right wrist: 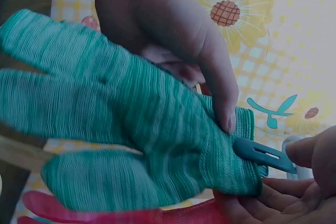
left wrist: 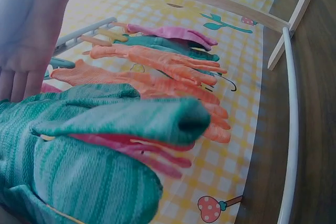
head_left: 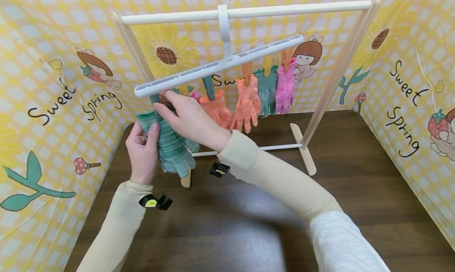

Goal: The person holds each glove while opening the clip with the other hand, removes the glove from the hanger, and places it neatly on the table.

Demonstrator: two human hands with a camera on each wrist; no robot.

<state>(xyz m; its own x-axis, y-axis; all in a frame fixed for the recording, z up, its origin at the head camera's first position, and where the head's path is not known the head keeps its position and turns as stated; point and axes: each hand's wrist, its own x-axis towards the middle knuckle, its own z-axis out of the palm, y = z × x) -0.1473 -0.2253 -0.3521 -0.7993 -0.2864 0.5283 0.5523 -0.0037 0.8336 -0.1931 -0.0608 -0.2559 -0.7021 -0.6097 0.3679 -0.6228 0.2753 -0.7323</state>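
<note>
Perhaps the green striped glove [head_left: 174, 147], left of centre below the hanger's [head_left: 192, 74] lower end, could slip free if the teal clothespin [right wrist: 251, 149] catches too little cuff [right wrist: 239, 176]. The left hand [head_left: 143, 153], upright at centre left, pinches the cuff between thumb and fingers; the right hand [head_left: 193, 116], angled from lower right, grips the clothespin.

From afar I'm reading the green glove [head_left: 171, 145] as matt knit cloth, the peg [right wrist: 249, 149] and hanger [head_left: 199, 71] as smooth plastic. The posts [head_left: 340, 72] are showing pale wood; the wood-grained tabletop [head_left: 245, 232] is faintly shining.
</note>
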